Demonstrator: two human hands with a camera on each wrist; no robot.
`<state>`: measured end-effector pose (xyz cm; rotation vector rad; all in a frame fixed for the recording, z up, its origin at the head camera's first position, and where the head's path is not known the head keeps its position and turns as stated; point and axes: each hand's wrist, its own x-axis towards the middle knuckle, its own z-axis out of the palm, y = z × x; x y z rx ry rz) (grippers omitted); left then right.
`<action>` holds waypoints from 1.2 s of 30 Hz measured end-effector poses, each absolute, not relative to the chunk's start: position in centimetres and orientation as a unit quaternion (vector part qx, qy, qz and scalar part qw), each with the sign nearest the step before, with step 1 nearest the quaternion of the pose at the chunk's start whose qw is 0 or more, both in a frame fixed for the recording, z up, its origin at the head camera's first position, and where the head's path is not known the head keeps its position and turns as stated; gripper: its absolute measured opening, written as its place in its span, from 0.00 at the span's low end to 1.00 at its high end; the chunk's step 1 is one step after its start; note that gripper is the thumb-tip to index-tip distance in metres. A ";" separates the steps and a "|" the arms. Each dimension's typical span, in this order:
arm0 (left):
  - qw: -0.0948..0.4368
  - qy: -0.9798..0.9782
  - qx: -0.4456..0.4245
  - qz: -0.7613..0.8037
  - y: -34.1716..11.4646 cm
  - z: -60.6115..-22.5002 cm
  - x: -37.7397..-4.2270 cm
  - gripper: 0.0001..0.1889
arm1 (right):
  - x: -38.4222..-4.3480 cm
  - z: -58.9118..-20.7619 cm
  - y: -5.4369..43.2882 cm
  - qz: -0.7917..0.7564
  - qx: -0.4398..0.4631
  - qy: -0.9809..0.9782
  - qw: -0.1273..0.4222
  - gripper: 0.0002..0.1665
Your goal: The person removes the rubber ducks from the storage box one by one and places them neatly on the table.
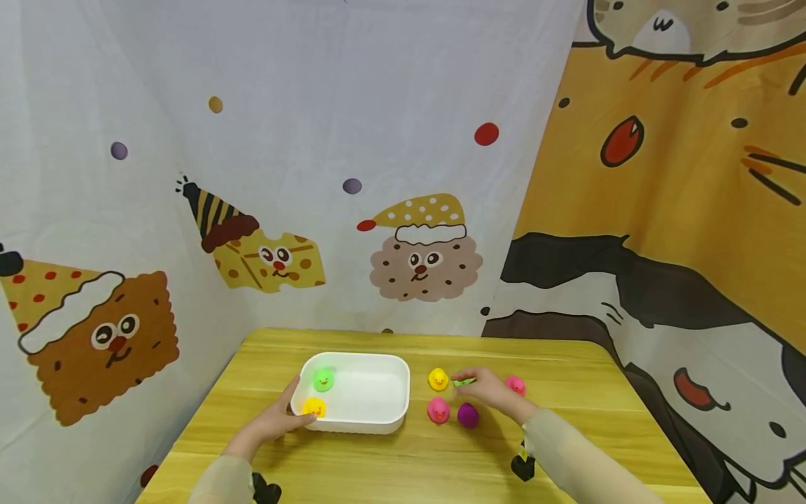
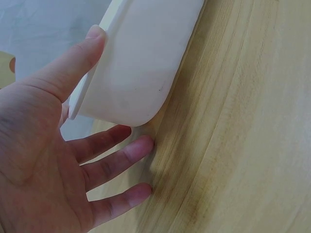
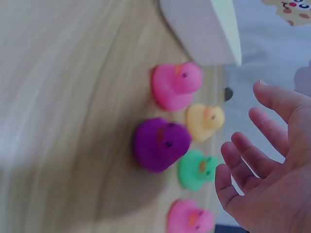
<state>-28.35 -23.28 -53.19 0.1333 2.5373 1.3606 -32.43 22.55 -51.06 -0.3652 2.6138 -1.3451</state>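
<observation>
At the left corner of a white plastic tub (image 1: 371,425), my left hand (image 1: 277,416) touches the rim with its thumb, the other fingers loosely spread beside the wall (image 2: 136,63). Inside the tub sit a green toy duck (image 1: 324,379) and a yellow toy duck (image 1: 313,407). My right hand (image 1: 488,389) hovers over another green duck (image 3: 192,170), partly hidden by it in the head view; the fingers are relaxed and hold nothing. Around it stand a yellow duck (image 1: 438,379), a pink duck (image 1: 439,410), a purple duck (image 1: 468,416) and a second pink duck (image 1: 515,385).
The wooden table (image 1: 378,469) ends at the back against a printed cloth (image 1: 378,105). More cloth with large cat drawings (image 1: 661,196) hangs at the right. The tub's raised walls stand left of the loose ducks.
</observation>
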 end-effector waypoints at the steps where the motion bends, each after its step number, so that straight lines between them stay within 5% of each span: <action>1: 0.130 0.873 0.046 0.468 -23.3 -53.2 -28.3 0.56 | -32.7 -50.9 22.2 -0.455 -0.124 0.877 0.092 0.24; 21: 0.124 0.876 0.038 0.464 -23.5 -52.9 -28.5 0.56 | -35.4 -48.2 12.3 -0.437 -0.206 0.866 0.127 0.19; 30: 0.125 0.873 0.043 0.469 -23.5 -53.2 -28.6 0.56 | -36.8 -48.0 9.6 -0.483 -0.220 0.811 0.245 0.21; 36: 0.124 0.872 0.040 0.471 -23.3 -53.4 -28.6 0.55 | -37.2 -48.4 7.7 -0.481 -0.230 0.799 0.278 0.20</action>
